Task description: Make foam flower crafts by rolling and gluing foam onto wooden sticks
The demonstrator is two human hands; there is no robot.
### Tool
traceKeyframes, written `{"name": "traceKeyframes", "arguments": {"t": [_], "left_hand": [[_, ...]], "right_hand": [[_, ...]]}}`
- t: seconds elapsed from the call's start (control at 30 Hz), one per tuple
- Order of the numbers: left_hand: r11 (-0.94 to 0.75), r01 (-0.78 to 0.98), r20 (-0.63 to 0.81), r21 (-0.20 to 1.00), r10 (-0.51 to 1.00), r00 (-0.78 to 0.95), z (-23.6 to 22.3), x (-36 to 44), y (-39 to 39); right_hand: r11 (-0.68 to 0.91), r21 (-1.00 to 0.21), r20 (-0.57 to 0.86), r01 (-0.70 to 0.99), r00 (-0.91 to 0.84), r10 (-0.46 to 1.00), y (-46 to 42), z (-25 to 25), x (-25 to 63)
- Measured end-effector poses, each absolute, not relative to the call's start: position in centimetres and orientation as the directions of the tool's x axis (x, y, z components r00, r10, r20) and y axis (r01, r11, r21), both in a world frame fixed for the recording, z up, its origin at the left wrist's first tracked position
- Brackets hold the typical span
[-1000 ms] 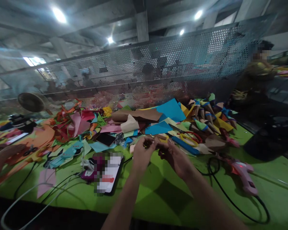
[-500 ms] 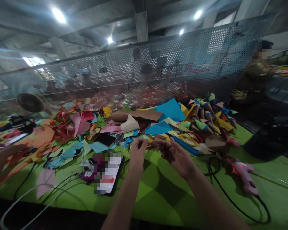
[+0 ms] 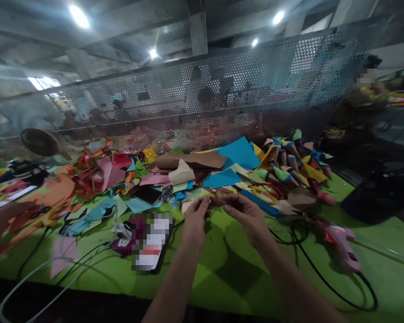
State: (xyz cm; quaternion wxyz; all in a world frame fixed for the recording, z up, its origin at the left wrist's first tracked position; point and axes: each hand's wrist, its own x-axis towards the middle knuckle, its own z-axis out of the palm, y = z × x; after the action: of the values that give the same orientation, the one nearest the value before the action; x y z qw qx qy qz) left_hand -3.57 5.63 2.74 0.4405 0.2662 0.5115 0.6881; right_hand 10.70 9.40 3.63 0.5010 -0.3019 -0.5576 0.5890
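Note:
Above the green table, my left hand (image 3: 197, 220) is closed in a pinch, thumb against fingers. Close on its right, my right hand (image 3: 245, 213) has its fingers bent together and pointing toward the left one. A small piece of brown paper (image 3: 218, 200) spans the gap between the two sets of fingertips; its full shape is hidden by my fingers. Just beyond my hands lie a blue paper sheet (image 3: 222, 178), a brown paper roll (image 3: 191, 161) and a long blue tool or strip (image 3: 260, 203).
A pink glue gun (image 3: 343, 249) with a black cord lies at right. At left are a lit phone (image 3: 155, 244), a dark phone (image 3: 147, 194) and white cables. Brown paper cones (image 3: 289, 159) are heaped behind. Another person's hand (image 3: 11, 217) is at far left.
My right hand has turned inward, its fingers now bent closer to the left fingertips. My left hand has shifted slightly right. The other person's hand at far left has moved slightly.

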Motion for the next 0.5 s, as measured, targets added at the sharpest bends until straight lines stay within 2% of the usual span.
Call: {"name": "traceKeyframes", "arguments": {"t": [0.17, 0.5], "left_hand": [[-0.088, -0.427, -0.101, 0.9, 0.911, -0.4, 2.9, -2.2, 5.1], [-0.063, -0.621, -0.193, 0.781, 0.922, -0.336, 2.9, -1.0, 4.5]], "right_hand": [[0.498, -0.867, 0.489, -0.036, -0.259, 0.833, 9.0, 3.7, 10.7], [0.73, -0.658, 0.678, 0.187, -0.276, 0.682, 8.7, 3.4, 10.7]]}}
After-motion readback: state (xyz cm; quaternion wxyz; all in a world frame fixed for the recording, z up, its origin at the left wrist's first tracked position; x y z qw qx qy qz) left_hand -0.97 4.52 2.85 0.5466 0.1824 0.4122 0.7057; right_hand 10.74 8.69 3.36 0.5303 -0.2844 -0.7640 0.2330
